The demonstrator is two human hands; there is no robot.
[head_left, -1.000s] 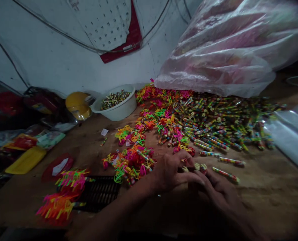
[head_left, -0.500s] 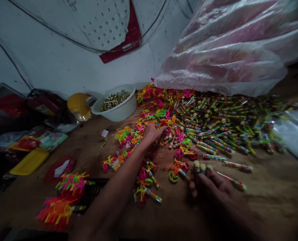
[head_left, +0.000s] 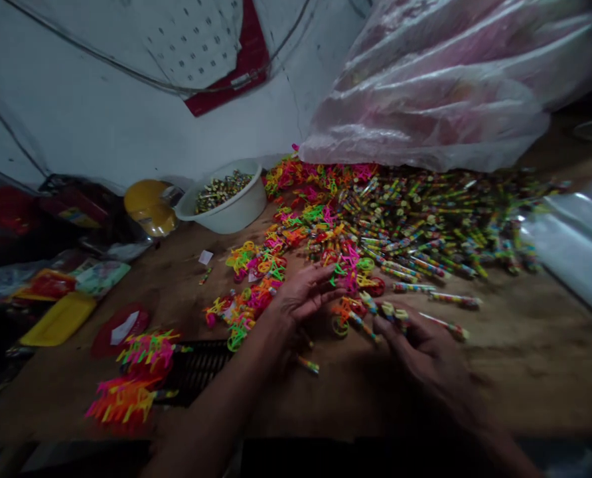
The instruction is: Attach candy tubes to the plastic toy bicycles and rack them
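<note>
My left hand (head_left: 308, 292) reaches over the table's middle with its fingers apart, beside pink and green plastic pieces (head_left: 348, 262); nothing shows in its grasp. My right hand (head_left: 415, 335) is closed around several small patterned tubes (head_left: 394, 313), their pale ends up. Just left of those tubes lies an orange and green wheeled piece (head_left: 343, 315) with a tube attached. Loose tubes (head_left: 455, 300) lie beyond my right hand. Colourful plastic pieces (head_left: 246, 312) are heaped left of my left hand.
A large pile of tubes (head_left: 425, 212) spreads below a clear plastic bag (head_left: 425, 99). A white basin (head_left: 231, 211) holds small tubes. At the left are a black basket (head_left: 204, 365) with colourful bundles (head_left: 127, 401), a yellow tray (head_left: 60, 320) and a red dish (head_left: 107, 338).
My left hand has come nearer and rightward from the pile, its fingers now spread. My right hand still holds tubes, closer to my left hand. The camera view has shifted slightly.
</note>
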